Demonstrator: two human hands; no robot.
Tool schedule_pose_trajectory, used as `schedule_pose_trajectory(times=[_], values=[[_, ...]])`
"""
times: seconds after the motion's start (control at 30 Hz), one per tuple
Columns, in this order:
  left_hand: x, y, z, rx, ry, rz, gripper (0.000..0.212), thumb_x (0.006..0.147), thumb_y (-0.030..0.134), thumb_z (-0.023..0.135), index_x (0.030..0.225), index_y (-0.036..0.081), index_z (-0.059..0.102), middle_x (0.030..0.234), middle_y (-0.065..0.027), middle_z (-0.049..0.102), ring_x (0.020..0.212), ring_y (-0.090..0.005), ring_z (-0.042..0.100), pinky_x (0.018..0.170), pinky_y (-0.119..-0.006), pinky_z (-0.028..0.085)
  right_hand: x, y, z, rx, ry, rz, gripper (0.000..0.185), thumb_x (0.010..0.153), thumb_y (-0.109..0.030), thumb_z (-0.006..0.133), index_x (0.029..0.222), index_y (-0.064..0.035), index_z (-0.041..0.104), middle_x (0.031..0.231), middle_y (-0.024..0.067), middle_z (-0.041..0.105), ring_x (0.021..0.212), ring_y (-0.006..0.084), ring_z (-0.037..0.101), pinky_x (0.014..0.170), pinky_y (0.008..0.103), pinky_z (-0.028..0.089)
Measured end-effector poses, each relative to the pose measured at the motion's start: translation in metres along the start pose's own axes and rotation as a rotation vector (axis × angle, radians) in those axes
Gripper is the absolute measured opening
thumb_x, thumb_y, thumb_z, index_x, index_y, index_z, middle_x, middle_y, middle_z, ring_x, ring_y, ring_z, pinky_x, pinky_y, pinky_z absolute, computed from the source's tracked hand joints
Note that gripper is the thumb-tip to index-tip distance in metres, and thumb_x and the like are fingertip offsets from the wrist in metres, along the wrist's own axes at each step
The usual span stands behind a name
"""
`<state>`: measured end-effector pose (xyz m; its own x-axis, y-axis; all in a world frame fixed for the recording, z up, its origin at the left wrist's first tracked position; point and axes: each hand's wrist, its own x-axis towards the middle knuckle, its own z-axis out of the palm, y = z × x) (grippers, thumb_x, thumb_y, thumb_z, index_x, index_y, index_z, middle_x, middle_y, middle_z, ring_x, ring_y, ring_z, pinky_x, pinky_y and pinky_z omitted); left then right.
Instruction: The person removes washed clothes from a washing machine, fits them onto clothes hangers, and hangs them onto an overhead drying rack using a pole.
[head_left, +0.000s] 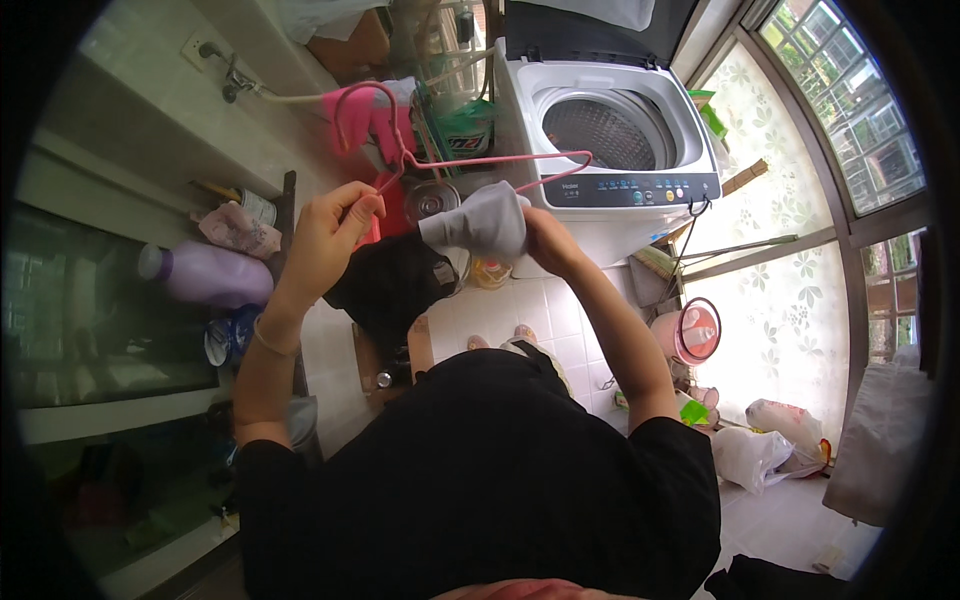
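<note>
My left hand (330, 240) is closed around a pink clothes hanger (487, 160) just below its hook. One end of the hanger reaches to the right, in front of the washing machine, and its lower bar runs back behind a grey cloth (480, 225). That grey cloth is gripped by my right hand (551, 240), whose fingertips are partly hidden. Black fabric (390, 289) hangs down between my hands, against the grey cloth; whether both are one garment I cannot tell.
A top-loading Haier washing machine (634, 187) stands ahead with its lid raised. Left, a ledge holds a lilac bottle (217, 274). Pink cloth (360, 120) hangs near a wall tap (236, 82). A pink bucket (697, 334) and plastic bags (750, 450) are at right, by the window.
</note>
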<state>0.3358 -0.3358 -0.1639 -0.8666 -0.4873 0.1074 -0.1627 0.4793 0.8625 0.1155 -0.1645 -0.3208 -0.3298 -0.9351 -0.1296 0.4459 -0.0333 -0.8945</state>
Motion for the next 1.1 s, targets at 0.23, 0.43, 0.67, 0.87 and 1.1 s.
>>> schedule_pose_trajectory(times=[0.23, 0.43, 0.67, 0.87, 1.1], values=[[-0.02, -0.018, 0.005, -0.007, 0.098, -0.058, 0.021, 0.091, 0.017, 0.052, 0.079, 0.0, 0.057, 0.056, 0.0031, 0.042, 0.052, -0.0028, 0.035, 0.046, -0.021, 0.027, -0.01, -0.022, 0.008, 0.164, -0.182, 0.367, 0.04, 0.091, -0.027, 0.048, 0.121, -0.0002, 0.048, 0.116, 0.0095, 0.055, 0.102, 0.0167, 0.055, 0.086, 0.0304, 0.046], [-0.034, -0.026, 0.017, -0.091, 0.079, -0.091, 0.021, 0.091, 0.015, 0.05, 0.078, 0.0, 0.056, 0.055, 0.0037, 0.039, 0.05, -0.0036, 0.034, 0.045, -0.021, 0.026, -0.014, -0.033, 0.004, -0.461, 0.116, 0.08, 0.021, 0.086, -0.02, 0.056, 0.1, -0.0052, 0.06, 0.09, 0.0086, 0.064, 0.078, 0.0156, 0.061, 0.066, 0.0318, 0.049], [-0.041, -0.026, 0.03, -0.187, 0.021, -0.124, 0.02, 0.092, 0.014, 0.048, 0.079, 0.0, 0.054, 0.052, 0.0028, 0.039, 0.049, -0.0036, 0.036, 0.046, -0.021, 0.028, -0.012, -0.046, 0.051, -1.29, 0.557, -0.764, 0.011, 0.084, -0.013, 0.058, 0.086, -0.0018, 0.056, 0.069, 0.0151, 0.06, 0.062, 0.0284, 0.061, 0.055, 0.0324, 0.046], [-0.043, -0.015, 0.025, -0.243, 0.054, -0.073, 0.02, 0.093, 0.015, 0.047, 0.08, 0.001, 0.054, 0.055, 0.0035, 0.04, 0.049, -0.0028, 0.036, 0.046, -0.02, 0.027, 0.002, -0.035, 0.002, -0.813, 0.742, -0.566, 0.015, 0.087, -0.015, 0.053, 0.09, -0.0005, 0.052, 0.068, 0.0135, 0.059, 0.06, 0.0275, 0.058, 0.058, 0.0337, 0.045], [-0.026, -0.01, 0.016, -0.174, 0.054, -0.009, 0.022, 0.093, 0.017, 0.047, 0.079, 0.002, 0.054, 0.055, 0.0041, 0.039, 0.049, -0.0027, 0.034, 0.046, -0.02, 0.027, -0.019, -0.054, 0.037, -1.43, 0.466, -1.01, 0.028, 0.07, -0.001, 0.063, 0.097, -0.0065, 0.057, 0.097, 0.0103, 0.057, 0.093, 0.0287, 0.052, 0.081, 0.0388, 0.041]])
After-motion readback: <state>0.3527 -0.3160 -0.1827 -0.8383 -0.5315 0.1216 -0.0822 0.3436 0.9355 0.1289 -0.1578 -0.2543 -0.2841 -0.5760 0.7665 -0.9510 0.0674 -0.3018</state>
